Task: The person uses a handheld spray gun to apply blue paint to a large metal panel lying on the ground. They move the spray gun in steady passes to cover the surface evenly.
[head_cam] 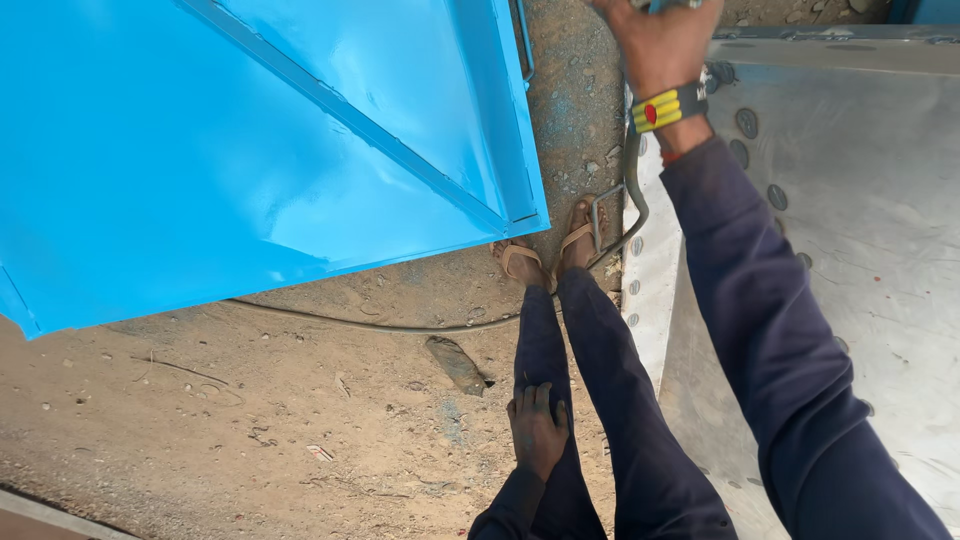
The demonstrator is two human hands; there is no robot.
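Hose (633, 180) was the thing in hand: a grey line that dropped from the right hand (660, 40), curved down the edge of the grey metal sheet (860, 250), passed just beside the sandalled feet (545, 255) and ran off left across the dirt ground (250, 420), under the corner of the blue panel (250, 130).

The right hand was raised to the top edge of the view, arm stretched out, a yellow and red wristband (668, 108) on the wrist. A bit of pale blue showed above the knuckles, but the fingers were cut off by the frame, so I could not tell what they closed on or how tightly. The left hand (537, 430) lay flat on the left thigh, fingers loosely spread, holding nothing.

To my mind the care here lay in the hose. It looped close by the right foot, so a step back might have caught it and jerked the raised hand. Standing still and keeping the slack to the side would have served well. The blue panel looked glossy, perhaps wet, and stood near the left leg, so it seemed wise to keep sleeve and hose off it.

The hose's upper end was at the right hand, and its ground run lay well ahead of the left hand. A flat scrap (457, 365) lay on the dirt between them.
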